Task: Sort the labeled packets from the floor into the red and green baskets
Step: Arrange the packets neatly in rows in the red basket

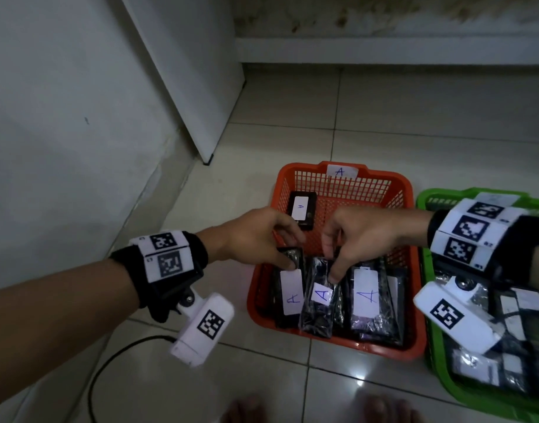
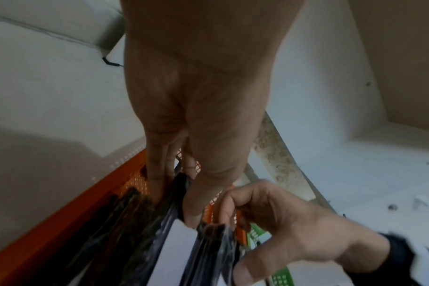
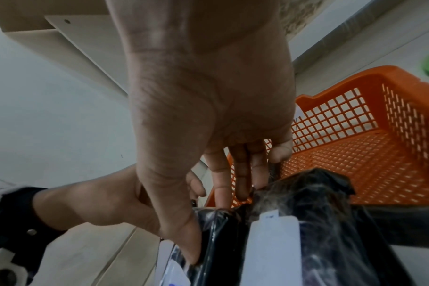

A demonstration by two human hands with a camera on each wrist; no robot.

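Observation:
The red basket point(image 1: 393, 181), tagged A, sits on the tiled floor. Three black packets with white A labels lie side by side at its near end, and a fourth packet point(image 1: 302, 209) lies at its far left. My left hand point(image 1: 294, 253) pinches the top edge of the left packet point(image 1: 291, 296) between thumb and fingers point(image 2: 159, 181). My right hand point(image 1: 332, 267) pinches the top of the middle packet point(image 1: 320, 300), thumb point(image 3: 189, 249) on its front. The right packet point(image 1: 367, 297) lies untouched. The green basket point(image 1: 439, 370) at the right holds several packets.
A white wall point(image 1: 63, 117) and a white panel point(image 1: 195, 87) stand to the left. A low ledge point(image 1: 384, 53) runs along the back. A black cable point(image 1: 109, 364) curls on the floor near my bare feet point(image 1: 246, 410). Bare tiles lie beyond the baskets.

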